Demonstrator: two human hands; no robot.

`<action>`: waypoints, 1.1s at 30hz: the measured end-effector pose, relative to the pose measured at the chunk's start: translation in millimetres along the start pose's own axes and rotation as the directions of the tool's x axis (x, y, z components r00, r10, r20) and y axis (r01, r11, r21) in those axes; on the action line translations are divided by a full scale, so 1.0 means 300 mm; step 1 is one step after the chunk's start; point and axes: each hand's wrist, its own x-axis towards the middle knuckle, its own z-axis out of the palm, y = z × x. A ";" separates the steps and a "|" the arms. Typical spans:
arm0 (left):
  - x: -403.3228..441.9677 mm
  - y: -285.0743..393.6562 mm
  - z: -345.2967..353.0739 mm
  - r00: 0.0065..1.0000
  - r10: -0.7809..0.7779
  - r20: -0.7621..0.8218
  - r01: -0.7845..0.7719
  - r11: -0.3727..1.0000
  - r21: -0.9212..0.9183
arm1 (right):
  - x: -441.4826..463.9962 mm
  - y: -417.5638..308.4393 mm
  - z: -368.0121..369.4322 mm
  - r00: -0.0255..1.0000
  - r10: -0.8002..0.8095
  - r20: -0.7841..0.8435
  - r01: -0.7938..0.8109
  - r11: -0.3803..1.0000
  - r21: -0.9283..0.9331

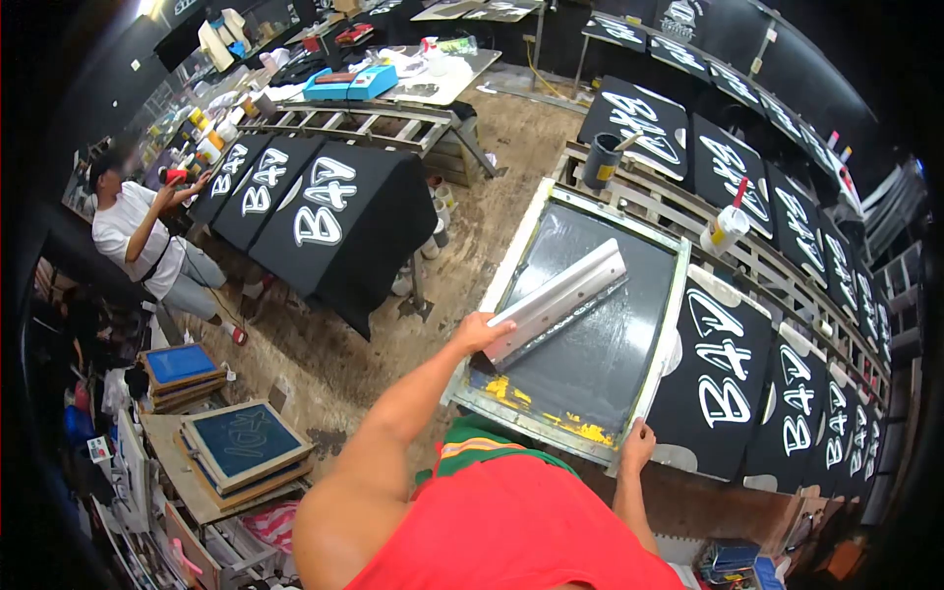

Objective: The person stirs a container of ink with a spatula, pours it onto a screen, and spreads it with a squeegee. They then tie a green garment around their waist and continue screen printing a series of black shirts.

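Note:
My left hand (pixel 482 332) is closed around the near end of a long metal squeegee (pixel 565 295), which lies slanted over the mesh of a silk-screen frame (pixel 676 320). Dark ink spreads over the mesh, and yellow patches mark its near end. At the frame's near right corner, my right hand (pixel 637 444) grips the edge, fingers partly hidden. Right of the frame lies a black shirt (pixel 726 364) with white lettering. A dark ink pot (pixel 602 162) with a stick stands beyond the far left corner. The white tub (pixel 725 231) beside the frame holds a red-handled tool.
More lettered black shirts (pixel 796 388) line the rack on the right, and others (pixel 329 206) hang over the left rack. Another person (pixel 147 231) stands there holding a red object. Stacked screens (pixel 246 442) lie at lower left; a blue machine (pixel 349 84) stands far back.

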 end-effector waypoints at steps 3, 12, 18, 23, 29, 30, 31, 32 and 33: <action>-0.004 0.009 -0.004 1.000 0.007 -0.001 -0.007 1.000 -0.025 | -0.005 -0.001 -0.008 1.000 0.001 -0.017 -0.002 0.998 -0.056; -0.018 -0.017 -0.004 1.000 0.001 -0.031 -0.004 0.995 -0.096 | 0.001 0.012 0.020 0.992 0.120 -0.024 -0.119 0.992 0.035; -0.008 -0.022 -0.020 0.997 0.062 -0.042 -0.068 0.984 -0.165 | -0.014 -0.048 0.002 0.980 0.173 -0.102 -0.168 0.984 0.057; 0.034 -0.057 -0.050 0.995 0.102 -0.001 -0.097 0.948 -0.303 | -0.035 0.051 -0.052 0.952 0.210 -0.222 -0.202 0.978 0.060; -0.025 -0.053 -0.176 0.987 0.134 0.086 -0.090 0.917 -0.389 | -0.463 0.183 -0.195 0.831 0.335 -0.444 -0.404 0.912 -0.067; -0.043 -0.060 -0.198 0.990 0.102 0.097 -0.052 0.904 -0.424 | -0.542 0.279 -0.184 0.820 0.354 -0.450 -0.440 0.892 -0.100; -0.060 -0.061 -0.218 0.985 0.118 0.125 -0.056 0.906 -0.420 | -0.634 0.333 -0.171 0.790 0.418 -0.449 -0.525 0.839 -0.142; -0.078 -0.060 -0.230 0.984 0.094 0.153 -0.006 0.870 -0.493 | -0.739 0.392 -0.159 0.749 0.483 -0.454 -0.607 0.774 -0.178; -0.086 -0.069 -0.234 0.980 0.070 0.186 0.047 0.828 -0.558 | -0.846 0.485 -0.116 0.711 0.501 -0.494 -0.658 0.721 -0.215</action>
